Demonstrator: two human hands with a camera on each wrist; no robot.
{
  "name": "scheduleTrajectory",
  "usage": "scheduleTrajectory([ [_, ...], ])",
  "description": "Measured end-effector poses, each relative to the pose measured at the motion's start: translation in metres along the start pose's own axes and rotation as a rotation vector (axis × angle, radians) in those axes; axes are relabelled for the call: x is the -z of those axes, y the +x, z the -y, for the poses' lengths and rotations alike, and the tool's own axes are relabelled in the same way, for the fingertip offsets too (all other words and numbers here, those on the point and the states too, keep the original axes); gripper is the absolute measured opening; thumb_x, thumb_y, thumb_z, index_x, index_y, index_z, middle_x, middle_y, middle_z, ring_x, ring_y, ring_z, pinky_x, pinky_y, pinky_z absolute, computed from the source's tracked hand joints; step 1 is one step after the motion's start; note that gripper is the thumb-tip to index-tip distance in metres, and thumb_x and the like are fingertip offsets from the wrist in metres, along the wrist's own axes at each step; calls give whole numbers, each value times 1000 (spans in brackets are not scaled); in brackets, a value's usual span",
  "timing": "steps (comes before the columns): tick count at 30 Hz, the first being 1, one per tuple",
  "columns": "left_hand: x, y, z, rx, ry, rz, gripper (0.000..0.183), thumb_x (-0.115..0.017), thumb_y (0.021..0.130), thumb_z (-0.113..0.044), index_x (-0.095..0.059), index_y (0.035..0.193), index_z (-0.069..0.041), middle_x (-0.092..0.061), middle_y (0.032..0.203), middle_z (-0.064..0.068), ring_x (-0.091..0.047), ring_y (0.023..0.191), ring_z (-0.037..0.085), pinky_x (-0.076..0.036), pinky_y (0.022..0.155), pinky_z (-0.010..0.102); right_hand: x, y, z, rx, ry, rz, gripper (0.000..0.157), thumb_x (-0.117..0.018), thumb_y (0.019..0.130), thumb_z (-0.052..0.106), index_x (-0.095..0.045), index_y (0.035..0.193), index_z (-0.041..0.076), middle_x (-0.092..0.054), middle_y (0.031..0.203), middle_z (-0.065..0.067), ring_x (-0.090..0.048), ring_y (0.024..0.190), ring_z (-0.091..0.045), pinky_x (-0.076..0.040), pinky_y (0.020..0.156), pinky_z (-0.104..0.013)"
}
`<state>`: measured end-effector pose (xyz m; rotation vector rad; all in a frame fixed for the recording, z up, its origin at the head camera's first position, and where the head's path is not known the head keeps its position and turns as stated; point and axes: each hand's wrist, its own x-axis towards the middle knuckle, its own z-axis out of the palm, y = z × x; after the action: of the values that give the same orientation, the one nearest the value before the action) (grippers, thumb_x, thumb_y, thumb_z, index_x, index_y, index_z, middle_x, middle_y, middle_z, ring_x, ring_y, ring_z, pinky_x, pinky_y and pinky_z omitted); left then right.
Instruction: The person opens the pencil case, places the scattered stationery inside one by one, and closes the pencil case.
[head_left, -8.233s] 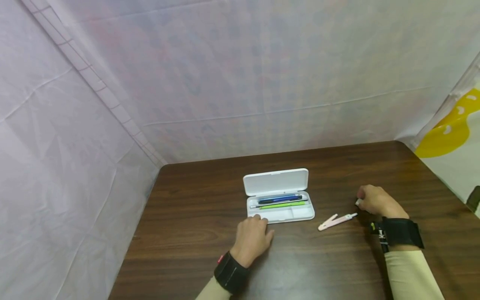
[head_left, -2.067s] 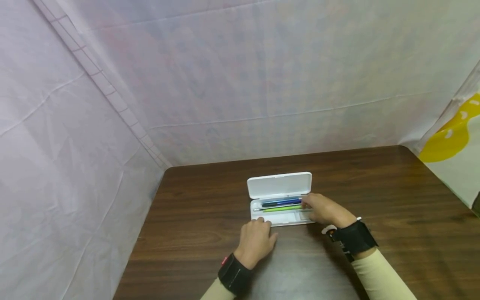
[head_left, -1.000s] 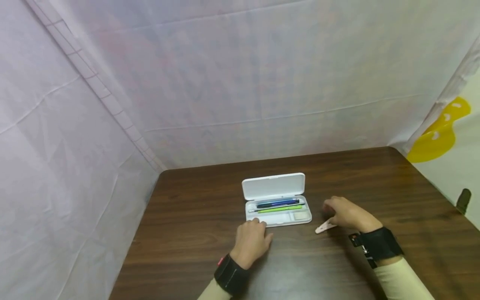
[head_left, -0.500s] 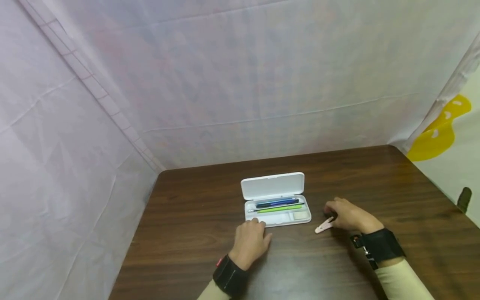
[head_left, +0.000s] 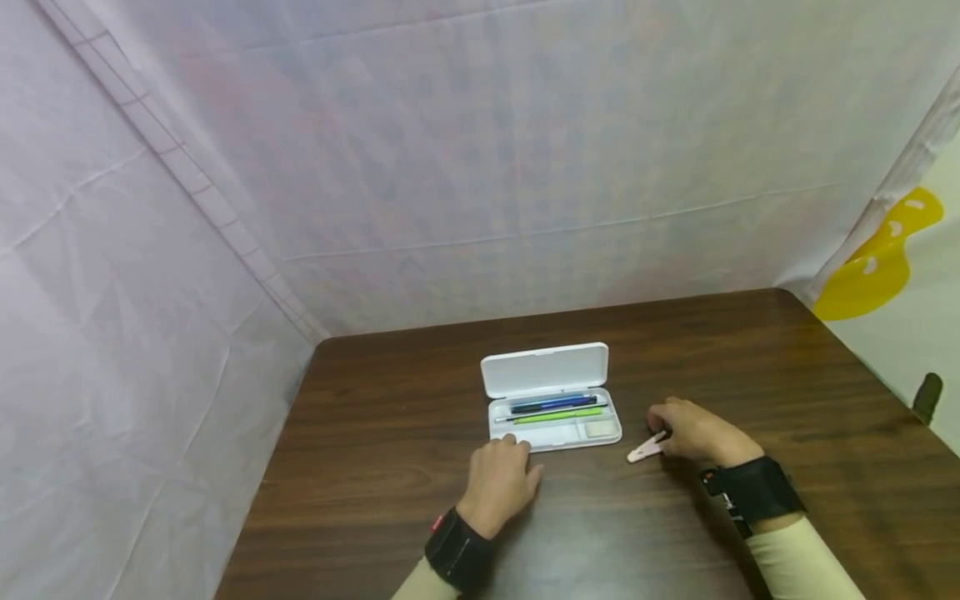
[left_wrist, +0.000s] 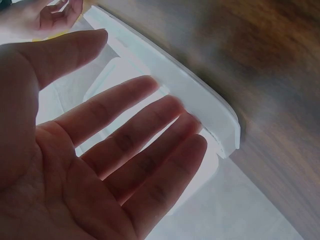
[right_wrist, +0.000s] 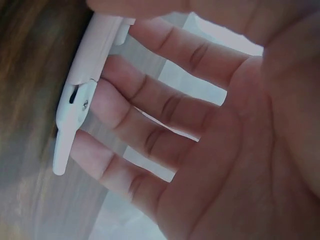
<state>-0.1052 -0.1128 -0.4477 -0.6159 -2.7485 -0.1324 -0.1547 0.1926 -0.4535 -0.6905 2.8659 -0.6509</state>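
Note:
A white pencil case (head_left: 543,435) stands with its lid raised on the brown table. Inside lie a blue pen (head_left: 555,404), a green pen (head_left: 558,415) and a thin dark-and-silver one. A whitish eraser (head_left: 600,429) sits in the small right compartment. My left hand (head_left: 498,479) rests at the case's front left edge; in the left wrist view its straight fingertips touch the case's wall (left_wrist: 192,95). Right of the case, my right hand (head_left: 697,429) pinches a pale pink drawing compass (head_left: 647,448) lying on the table. Its white end (right_wrist: 75,107) shows beside the fingers.
The wooden table (head_left: 390,417) meets a white cloth wall (head_left: 420,167) behind and another at the left. A yellow shape (head_left: 866,279) marks the hanging at the right, and a small dark thing (head_left: 927,396) is near the right edge.
My right hand, earlier holding a small white thing at the right, reached into the case and then went to the compass. The eraser now lies in the compartment. My left hand stayed put.

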Motion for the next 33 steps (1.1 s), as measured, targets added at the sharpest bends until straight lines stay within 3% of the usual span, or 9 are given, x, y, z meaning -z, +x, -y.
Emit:
scheduleTrajectory([
  [16, -1, 0, 0, 6, 2, 11, 31, -71, 75, -39, -68, 70, -9, -61, 64, 5, -58, 56, 22, -44, 42, 35, 1, 3, 1, -48, 41, 98, 27, -73, 59, 1, -55, 78, 11, -53, 67, 1, -46, 57, -14, -41, 49, -30],
  [33, 0, 1, 0, 5, 5, 16, 32, -71, 75, -40, -68, 70, -8, -61, 64, 5, -58, 56, 22, -44, 42, 35, 2, 3, 1, -103, 37, 106, 28, -72, 59, 5, -59, 82, 11, -54, 68, 0, -48, 57, -14, -41, 49, -31],
])
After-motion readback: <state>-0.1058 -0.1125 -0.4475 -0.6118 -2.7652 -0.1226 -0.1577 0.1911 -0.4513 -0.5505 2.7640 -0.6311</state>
